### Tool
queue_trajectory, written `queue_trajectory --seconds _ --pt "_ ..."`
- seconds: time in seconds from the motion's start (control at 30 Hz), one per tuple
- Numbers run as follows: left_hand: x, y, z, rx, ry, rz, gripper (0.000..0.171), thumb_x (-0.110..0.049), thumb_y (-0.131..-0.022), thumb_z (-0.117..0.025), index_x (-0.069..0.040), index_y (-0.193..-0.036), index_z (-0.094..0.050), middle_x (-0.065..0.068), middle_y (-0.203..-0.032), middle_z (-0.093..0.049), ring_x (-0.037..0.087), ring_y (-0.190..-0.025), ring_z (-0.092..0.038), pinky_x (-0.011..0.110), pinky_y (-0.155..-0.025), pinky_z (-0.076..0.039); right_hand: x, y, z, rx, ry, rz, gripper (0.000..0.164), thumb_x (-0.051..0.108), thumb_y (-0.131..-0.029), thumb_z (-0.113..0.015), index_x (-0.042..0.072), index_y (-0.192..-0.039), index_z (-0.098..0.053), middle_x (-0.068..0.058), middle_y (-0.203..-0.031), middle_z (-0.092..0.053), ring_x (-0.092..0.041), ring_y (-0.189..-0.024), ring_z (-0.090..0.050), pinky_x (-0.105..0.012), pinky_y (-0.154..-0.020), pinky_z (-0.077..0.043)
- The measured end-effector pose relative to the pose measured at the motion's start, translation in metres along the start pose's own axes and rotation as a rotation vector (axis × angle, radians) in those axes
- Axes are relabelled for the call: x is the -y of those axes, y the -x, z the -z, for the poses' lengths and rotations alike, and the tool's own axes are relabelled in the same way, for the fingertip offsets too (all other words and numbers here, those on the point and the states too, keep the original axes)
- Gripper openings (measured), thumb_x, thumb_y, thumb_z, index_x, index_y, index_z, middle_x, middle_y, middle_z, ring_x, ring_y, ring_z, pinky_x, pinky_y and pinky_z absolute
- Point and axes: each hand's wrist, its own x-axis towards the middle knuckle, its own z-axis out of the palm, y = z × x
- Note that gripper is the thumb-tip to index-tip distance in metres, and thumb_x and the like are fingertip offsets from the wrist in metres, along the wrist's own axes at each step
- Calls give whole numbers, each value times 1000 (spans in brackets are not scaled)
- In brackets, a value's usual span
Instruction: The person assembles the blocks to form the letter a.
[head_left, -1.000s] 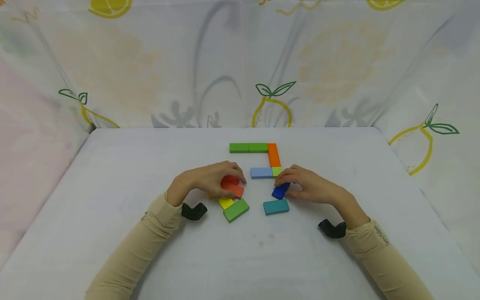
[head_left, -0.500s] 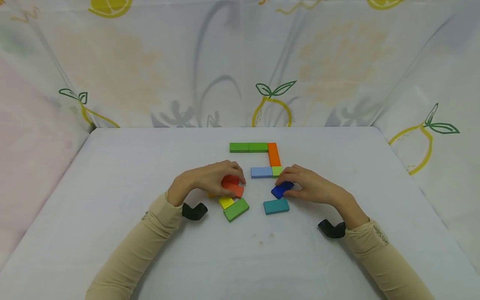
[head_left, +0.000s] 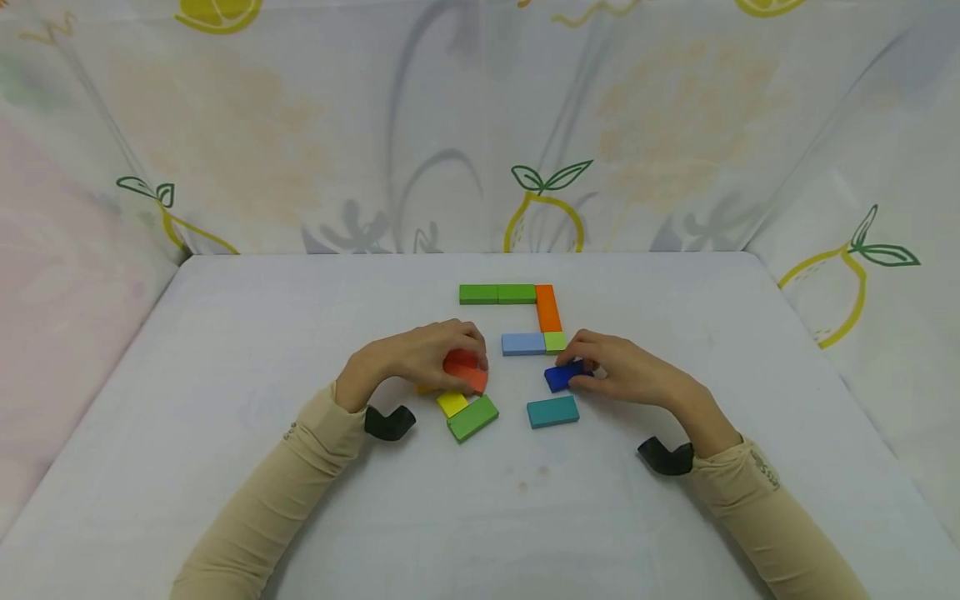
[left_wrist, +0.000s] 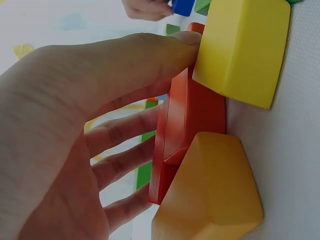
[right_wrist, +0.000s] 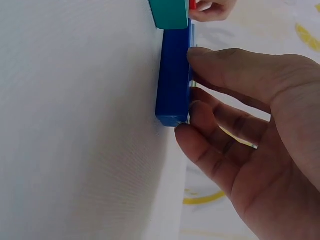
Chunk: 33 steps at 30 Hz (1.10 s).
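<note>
My left hand (head_left: 423,354) arches over two red blocks, thumb at the near side and fingers curled round the far side. In the left wrist view the thumb tip presses the front red block (left_wrist: 200,107), and the other red block lies against it. An amber block (left_wrist: 212,190) and a yellow block (left_wrist: 242,50) are close by. My right hand (head_left: 630,367) pinches a dark blue block (head_left: 558,378) between thumb and fingers, low over the table. In the right wrist view the dark blue block (right_wrist: 174,75) has fingertips at its end and side.
Two green blocks (head_left: 497,294), an orange block (head_left: 548,308), a lime block (head_left: 554,342) and a light blue block (head_left: 522,344) form a bent line at the back. A teal block (head_left: 552,412) and a light green block (head_left: 472,418) lie nearer on the white table (head_left: 480,517).
The dark blue block has turned from slanting to nearly level left to right in my right hand. My left fingers have drawn in slightly over the red blocks.
</note>
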Motion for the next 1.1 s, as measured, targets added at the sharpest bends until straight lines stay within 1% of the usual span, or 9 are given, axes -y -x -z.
queue_trajectory --seconds 0.17,0.27,0.5,0.77,0.93,1.1 --pt "0 0 1 -5 -22 13 25 -33 -83 -72 -20 -104 -67 0 -120 -55 16 -110 -48 34 -96 -44 0 0 1 -3 -1 -38 26 19 -87 -69 13 -112 -64 3 -102 -58 -9 -82 -52 -24 -71 -47" --pt "0 0 2 -7 -36 36 25 -33 -83 -72 -20 -104 -68 1 -120 -55 17 -109 -48 35 -95 -44 0 0 1 -6 9 -53 26 20 -87 -69 14 -111 -64 3 -100 -58 -9 -82 -52 -24 -70 -47" --pt "0 0 3 -11 -71 60 25 -35 -83 -71 -20 -103 -68 1 -119 -56 17 -107 -49 35 -93 -44 0 0 0 -17 51 -60 26 23 -86 -70 14 -110 -65 3 -99 -58 -11 -84 -53 -27 -73 -49" --pt "-1 1 4 -10 -76 82 25 -36 -83 -71 -21 -103 -68 0 -118 -56 17 -106 -49 34 -92 -44 2 0 1 -16 60 -81 27 25 -86 -70 15 -110 -65 4 -98 -59 -11 -85 -53 -27 -74 -48" --pt "-2 2 6 -14 -81 98 26 -37 -82 -71 -21 -102 -68 1 -118 -56 18 -105 -49 35 -91 -44 2 0 1 -22 71 -84 27 26 -86 -70 14 -109 -65 4 -97 -59 -11 -87 -53 -27 -75 -48" --pt "-2 2 7 -13 -82 114 26 -38 -82 -72 -21 -102 -68 0 -119 -56 18 -105 -49 35 -91 -44 0 0 0 -23 64 -97 27 28 -86 -70 15 -109 -64 4 -95 -58 -10 -85 -53 -27 -74 -47"
